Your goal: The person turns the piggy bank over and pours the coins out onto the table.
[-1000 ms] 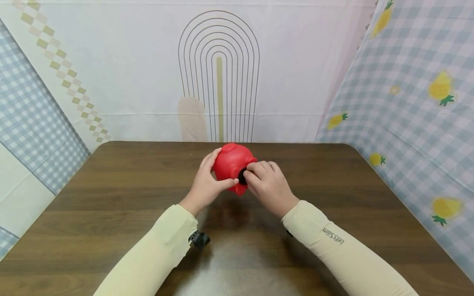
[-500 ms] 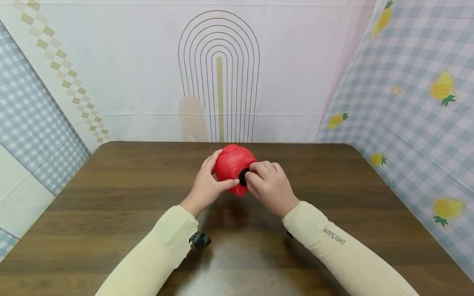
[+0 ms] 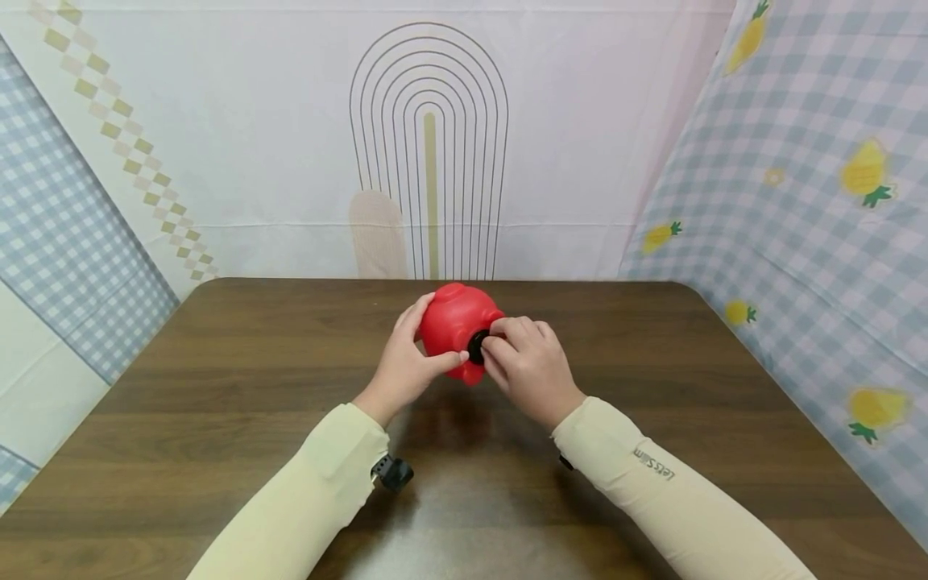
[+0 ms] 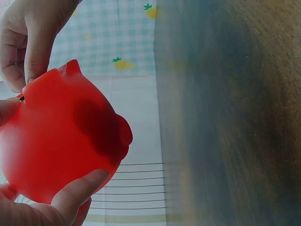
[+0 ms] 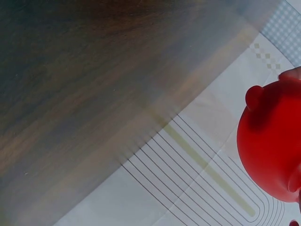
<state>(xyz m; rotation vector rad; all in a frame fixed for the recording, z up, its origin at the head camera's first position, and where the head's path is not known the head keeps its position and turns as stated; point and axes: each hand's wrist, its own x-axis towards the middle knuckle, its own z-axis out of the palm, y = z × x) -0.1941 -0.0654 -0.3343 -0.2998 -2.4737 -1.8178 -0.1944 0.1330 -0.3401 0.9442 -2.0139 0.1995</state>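
Observation:
A red, round piggy bank [image 3: 451,318] with stubby bumps is held up over the far half of the table. My left hand [image 3: 400,364] grips its left side, the thumb reaching across to the edge of a round black plug [image 3: 475,348]. With thumb and fingertips, my right hand [image 3: 532,369] pinches at that plug on the bank's right side. In the left wrist view the piggy bank [image 4: 66,136] fills the left part, and the right hand [image 4: 33,42] comes down to it from above. Only part of the piggy bank [image 5: 270,141] shows at the right wrist view's edge.
Below lies a dark brown wooden table [image 3: 275,354] with rounded far corners. A white cloth [image 3: 275,145] printed with arches hangs behind it, and a blue checked cloth [image 3: 783,201] with yellow fruit on the right. A black wrist camera [image 3: 391,472] sits at the left sleeve.
The piggy bank has shifted very slightly right and down with both hands. The right fingertips have moved a little rightward at the plug, so more of its black face shows.

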